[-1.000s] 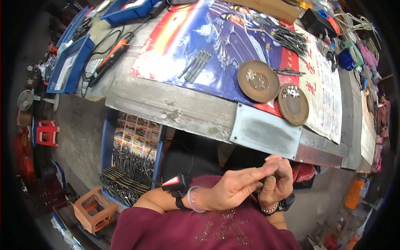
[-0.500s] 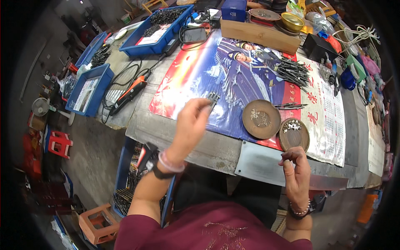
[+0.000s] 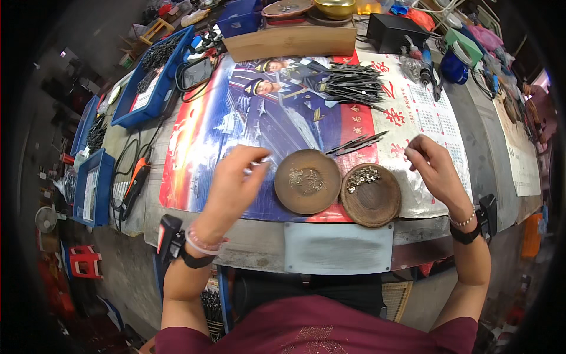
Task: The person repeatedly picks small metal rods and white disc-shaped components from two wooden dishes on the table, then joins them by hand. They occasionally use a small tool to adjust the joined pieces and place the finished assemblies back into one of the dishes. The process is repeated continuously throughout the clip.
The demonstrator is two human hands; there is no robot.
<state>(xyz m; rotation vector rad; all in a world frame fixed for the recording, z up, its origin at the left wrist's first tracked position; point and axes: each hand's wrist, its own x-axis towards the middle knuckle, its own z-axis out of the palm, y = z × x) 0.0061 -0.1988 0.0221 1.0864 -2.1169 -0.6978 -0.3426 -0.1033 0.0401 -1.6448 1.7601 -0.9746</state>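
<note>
My left hand (image 3: 233,186) is over the poster, left of a round brown wooden dish (image 3: 288,197) with fine pale metal bits (image 3: 306,180) in it. Its fingers are loosely bent, with a gap between thumb and forefinger, and nothing plainly shows between them. A second wooden dish (image 3: 377,215), holding small shiny metal pieces (image 3: 364,176), touches the first on its right. My right hand (image 3: 437,171) hovers right of it, thumb and fingers pressed together; whatever they hold, if anything, is hidden. A few thin dark rods (image 3: 358,143) lie beyond the dishes, and a larger pile of them (image 3: 352,84) lies farther back.
A poster (image 3: 206,168) covers much of the worktable. A grey metal plate (image 3: 338,248) sits at the front edge. Blue bins (image 3: 94,187) and an orange-black tool (image 3: 135,187) are on the left, a wooden block (image 3: 289,44) behind, and a blue jar (image 3: 456,64) at the back right.
The view has shifted right. Dark rods at my left fingertips earlier no longer show there. My right hand has moved from in front of the right dish to over the poster on its right.
</note>
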